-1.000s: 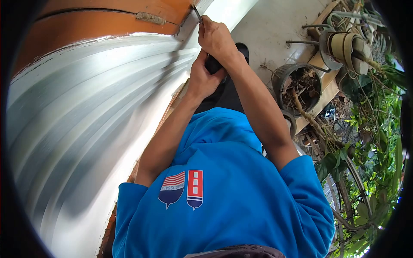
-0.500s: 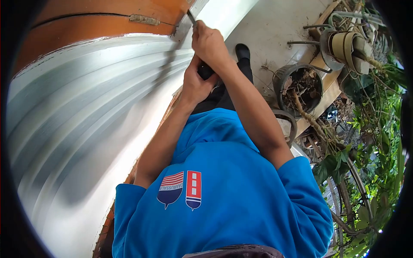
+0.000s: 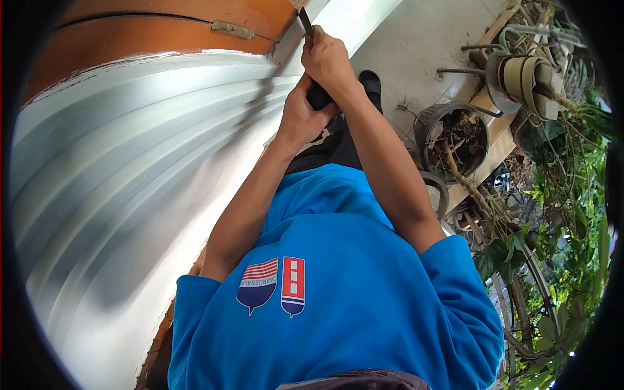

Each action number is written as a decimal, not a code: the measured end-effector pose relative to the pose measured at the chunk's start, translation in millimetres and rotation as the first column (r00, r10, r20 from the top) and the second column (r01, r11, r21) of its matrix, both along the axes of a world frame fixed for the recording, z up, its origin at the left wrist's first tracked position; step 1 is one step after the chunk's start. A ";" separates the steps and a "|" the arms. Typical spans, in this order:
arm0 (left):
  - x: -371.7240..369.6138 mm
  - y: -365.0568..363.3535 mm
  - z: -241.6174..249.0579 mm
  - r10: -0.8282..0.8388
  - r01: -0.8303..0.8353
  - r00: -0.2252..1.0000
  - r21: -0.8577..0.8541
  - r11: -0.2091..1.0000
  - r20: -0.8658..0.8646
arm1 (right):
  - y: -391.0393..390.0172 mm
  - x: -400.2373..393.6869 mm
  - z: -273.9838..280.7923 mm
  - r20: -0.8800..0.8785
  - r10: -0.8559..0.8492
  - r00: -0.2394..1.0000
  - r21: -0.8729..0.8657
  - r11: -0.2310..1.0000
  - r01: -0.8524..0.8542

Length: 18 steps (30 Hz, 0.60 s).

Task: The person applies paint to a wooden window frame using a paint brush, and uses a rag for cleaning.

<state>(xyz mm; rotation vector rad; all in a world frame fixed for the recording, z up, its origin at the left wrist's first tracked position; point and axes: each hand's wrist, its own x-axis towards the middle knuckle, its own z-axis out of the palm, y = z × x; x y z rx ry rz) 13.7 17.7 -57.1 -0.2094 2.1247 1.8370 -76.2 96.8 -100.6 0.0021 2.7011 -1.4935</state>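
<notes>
Both of my hands are close together near the top centre. My left hand (image 3: pixel 302 117) is wrapped round a black object (image 3: pixel 318 97), most of which its fingers hide. Just above it, my right hand (image 3: pixel 327 64) is closed round a flat dark strip (image 3: pixel 305 21), whose tip sticks out beside the corner of an orange-brown panel (image 3: pixel 162 36). Whether strip and black object are one tool, I cannot tell. A worn hinge (image 3: pixel 232 29) sits on the panel's dark seam.
A white ridged surface (image 3: pixel 117 149) fills the left side. To the right stand a dark pot with dry leaves (image 3: pixel 426 133), a metal stand holding a pale pot (image 3: pixel 520 79), a wooden plank (image 3: pixel 484 156) and green plants (image 3: pixel 565 214). My shoe (image 3: pixel 370 82) shows on the tiled floor (image 3: pixel 409 58).
Both hands, with the strip and black object, appear slightly further right. The panel and hinge have also shifted right in view, and more of the strip shows above my right hand.
</notes>
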 end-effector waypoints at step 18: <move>18.0 8.5 -8.0 0.079 -0.076 0.996 0.058 0.995 -0.049 | -4.7 6.6 -12.9 -0.069 0.113 0.991 -0.002 0.994 -0.114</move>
